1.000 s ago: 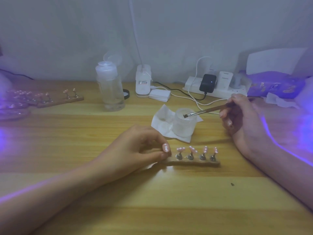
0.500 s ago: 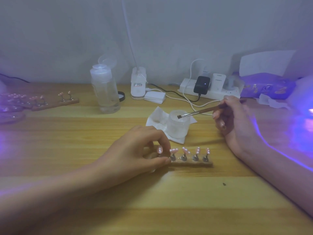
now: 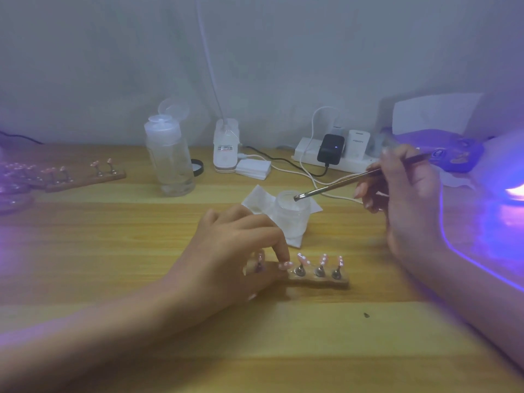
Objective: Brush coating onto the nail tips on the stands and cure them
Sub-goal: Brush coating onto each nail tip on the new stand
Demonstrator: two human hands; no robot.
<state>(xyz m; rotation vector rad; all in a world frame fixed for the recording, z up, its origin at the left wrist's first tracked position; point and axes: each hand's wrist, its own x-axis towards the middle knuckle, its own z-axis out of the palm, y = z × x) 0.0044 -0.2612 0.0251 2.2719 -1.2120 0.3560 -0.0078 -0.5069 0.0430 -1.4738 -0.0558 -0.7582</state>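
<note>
Pale wood in broad yellowish boards is what the wide tabletop (image 3: pixel 113 265) is made of, and it is backed by a plain grey-white wall (image 3: pixel 255 52). At the right edge a white domed curing lamp (image 3: pixel 499 194) is lit, and violet light is thrown over the boards and the right forearm. The left hand (image 3: pixel 235 251) is laid on the left end of a low, strip-shaped wooden stand (image 3: pixel 320 280), which lies near the front middle of the table with its long axis running left to right. The fingers are curled over that end, the index fingertip is pressed on the strip's top, and one holder is half hidden among them. The right hand (image 3: pixel 408 199) is held raised behind and to the right of the stand, well apart from it. A thin, dark-handled brush (image 3: pixel 334 187) is pinched between its thumb and fingers, with the handle sloped down to the left. Farther back, a tall clear plastic bottle (image 3: pixel 170 163), a white power strip (image 3: pixel 303 153) and a second wooden strip of holders (image 3: pixel 85 177) are ranged. The bristles are held at the mouth of a small frosted white jar (image 3: pixel 292 214) set on a folded white tissue (image 3: pixel 258 198); whether the coating is touched cannot be told. The pink nail tips (image 3: pixel 303 259) on their small metal holders are placed just in front of the jar, nearer the body than the bristle end. A short draw downward and toward the body is therefore judged to be needed, though the left hand is the nearer.
</note>
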